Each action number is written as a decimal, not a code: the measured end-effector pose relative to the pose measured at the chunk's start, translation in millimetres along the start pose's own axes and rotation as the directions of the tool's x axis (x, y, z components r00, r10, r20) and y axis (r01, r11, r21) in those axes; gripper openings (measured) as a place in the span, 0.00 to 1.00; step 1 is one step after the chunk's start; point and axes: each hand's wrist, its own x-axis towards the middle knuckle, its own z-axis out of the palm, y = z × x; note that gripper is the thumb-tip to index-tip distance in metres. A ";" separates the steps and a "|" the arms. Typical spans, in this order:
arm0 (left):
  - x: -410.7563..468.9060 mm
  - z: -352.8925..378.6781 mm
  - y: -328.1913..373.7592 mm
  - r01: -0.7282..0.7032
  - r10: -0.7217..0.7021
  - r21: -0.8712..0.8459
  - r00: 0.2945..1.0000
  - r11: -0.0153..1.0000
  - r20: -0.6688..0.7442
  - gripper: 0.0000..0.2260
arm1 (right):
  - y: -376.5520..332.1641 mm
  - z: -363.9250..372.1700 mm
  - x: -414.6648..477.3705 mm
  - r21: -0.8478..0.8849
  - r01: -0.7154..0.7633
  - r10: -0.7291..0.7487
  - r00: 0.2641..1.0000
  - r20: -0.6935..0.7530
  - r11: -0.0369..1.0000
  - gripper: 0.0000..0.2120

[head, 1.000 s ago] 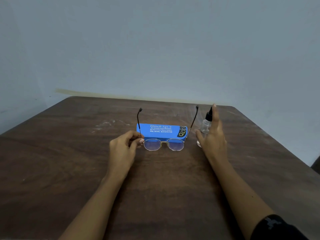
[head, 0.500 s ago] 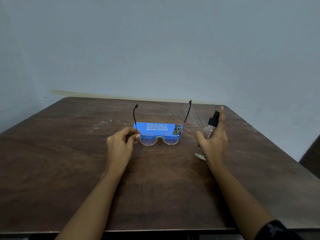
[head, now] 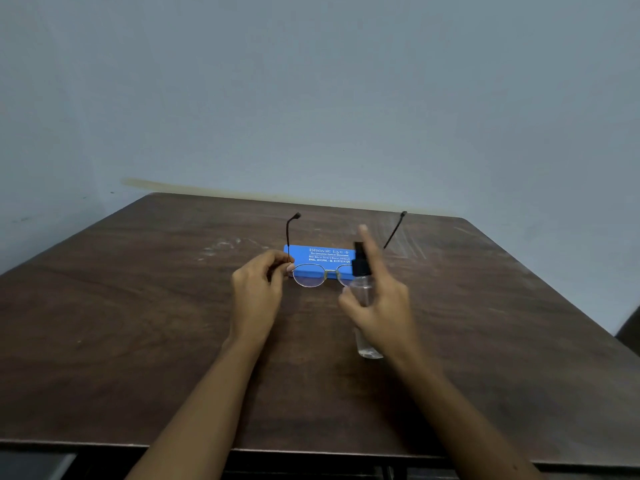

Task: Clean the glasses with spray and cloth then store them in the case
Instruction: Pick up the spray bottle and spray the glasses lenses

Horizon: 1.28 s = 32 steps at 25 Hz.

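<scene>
Thin-framed glasses (head: 310, 276) with dark temples pointing up and away are held at their left hinge by my left hand (head: 258, 289), in front of a closed blue case (head: 318, 259) with white lettering. My right hand (head: 379, 299) grips a small clear spray bottle (head: 363, 289) with a black nozzle, lifted off the table and overlapping the right lens. Its forefinger is raised straight beside the nozzle. No cloth is in view.
A dark brown wooden table (head: 138, 323) fills the view, its near edge at the bottom and its far edge against a pale blue-grey wall. A dark object (head: 628, 332) shows past the right edge.
My right hand has carried the spray bottle leftward, from right of the case to in front of the right lens. My left hand keeps its hold on the glasses.
</scene>
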 end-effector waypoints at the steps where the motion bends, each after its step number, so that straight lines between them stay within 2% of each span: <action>1: 0.4 -0.2 0.0 -0.034 0.034 0.023 0.999 0.999 -0.006 0.03 | -3.6 4.6 3.3 -0.057 -0.007 0.012 0.997 0.081 0.998 0.40; 3: 1.1 -0.4 -0.7 -0.080 0.081 0.060 0.997 0.995 -0.011 0.03 | -8.3 13.5 10.3 -0.141 -0.024 0.045 0.987 0.152 0.990 0.36; 6: 4.6 0.6 -1.7 -0.124 0.126 0.095 0.992 0.988 -0.012 0.03 | -9.2 21.6 17.8 -0.192 -0.027 0.053 0.990 0.131 0.981 0.33; 12: 8.4 4.5 -5.1 -0.161 0.168 0.138 0.985 0.977 -0.036 0.03 | -6.7 22.9 22.6 -0.174 -0.035 0.059 0.989 0.134 0.984 0.30; 26: 9.3 1.6 -4.9 -0.141 0.152 0.144 0.986 0.979 -0.065 0.03 | -2.1 21.6 24.0 -0.146 -0.008 0.032 0.987 0.160 0.989 0.27; 29: 9.1 1.1 -4.7 -0.142 0.152 0.142 0.987 0.980 -0.061 0.03 | -3.5 20.1 23.6 -0.123 -0.016 0.038 0.984 0.176 0.992 0.29; 32: 9.3 1.0 -4.9 -0.133 0.142 0.131 0.987 0.983 -0.068 0.04 | -1.8 14.5 21.7 -0.026 -0.060 0.064 0.984 0.169 0.998 0.35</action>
